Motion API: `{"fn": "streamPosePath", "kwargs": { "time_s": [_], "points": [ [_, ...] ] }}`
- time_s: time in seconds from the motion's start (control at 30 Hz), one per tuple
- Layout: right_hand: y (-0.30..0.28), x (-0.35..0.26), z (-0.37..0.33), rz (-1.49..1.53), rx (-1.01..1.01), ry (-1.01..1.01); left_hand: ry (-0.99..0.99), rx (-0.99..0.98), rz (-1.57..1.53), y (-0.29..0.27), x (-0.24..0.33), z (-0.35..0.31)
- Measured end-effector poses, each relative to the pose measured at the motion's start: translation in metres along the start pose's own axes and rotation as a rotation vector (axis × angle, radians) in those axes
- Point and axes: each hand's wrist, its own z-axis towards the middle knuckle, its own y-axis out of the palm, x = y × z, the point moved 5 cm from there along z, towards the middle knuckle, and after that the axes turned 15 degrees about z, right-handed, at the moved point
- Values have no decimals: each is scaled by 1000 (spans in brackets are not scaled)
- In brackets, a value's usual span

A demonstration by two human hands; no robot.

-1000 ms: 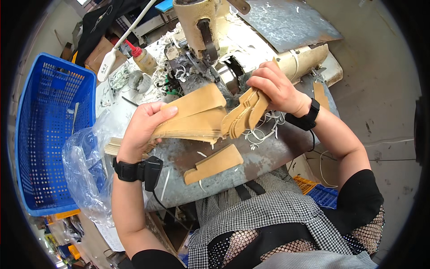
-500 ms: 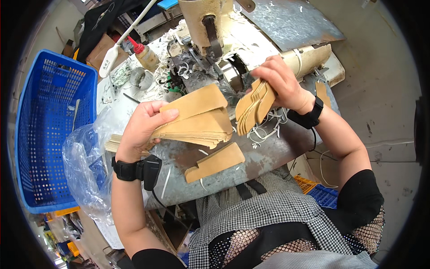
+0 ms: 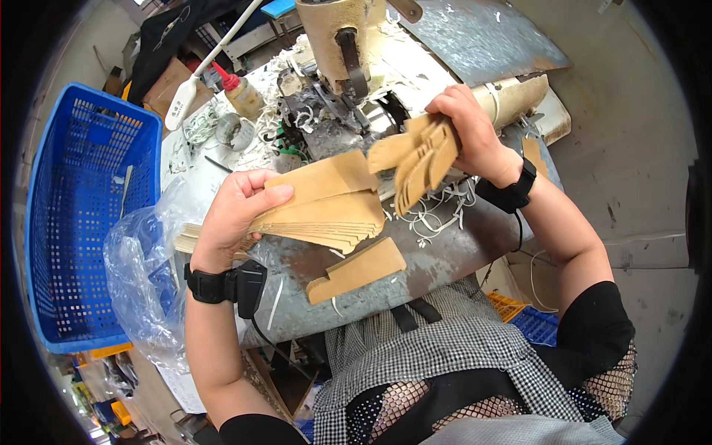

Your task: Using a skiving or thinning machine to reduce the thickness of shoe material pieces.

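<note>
Nearest lies the person's checkered apron (image 3: 430, 356), with a blue crate (image 3: 535, 324) partly visible low on the right. Just beyond the apron, a single tan piece (image 3: 360, 271) with a notched end lies flat on the worn metal counter (image 3: 437, 256), below the stack in the left hand and apart from both hands.

The left hand (image 3: 239, 215) grips a tan stack (image 3: 326, 196) of long flat pieces, thumb on top; the pieces fan out toward the right, their edges stepped. Layered pale edges also show left of that wrist; I cannot tell whether they belong to the same stack. The right hand (image 3: 475, 137) is closed around a smaller tan bundle (image 3: 426, 163), its ends splayed toward the left hand's stack. The near tip sits just beside that stack's corner; whether they touch is unclear. Each wrist wears a black strap.

Left of the left hand, a clear plastic bag (image 3: 141, 267) lies crumpled against a blue basket (image 3: 44, 222). White trimmings (image 3: 426, 222) curl on the counter below the right hand.

Farther off stand a cream machine (image 3: 330, 37) and, to its left, a bottle (image 3: 242, 96) with a red nozzle. A grey metal sheet (image 3: 482, 41) lies to the machine's right.
</note>
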Motion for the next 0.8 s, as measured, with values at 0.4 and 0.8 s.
{"fn": "streamPosePath", "kwargs": {
  "time_s": [0.4, 0.8],
  "points": [
    [15, 3, 13, -132, -144, 16, 24, 20, 15, 13, 10, 8],
    [19, -11, 11, -106, -152, -70, -12, 41, 37, 17, 9, 18]
  ]
}}
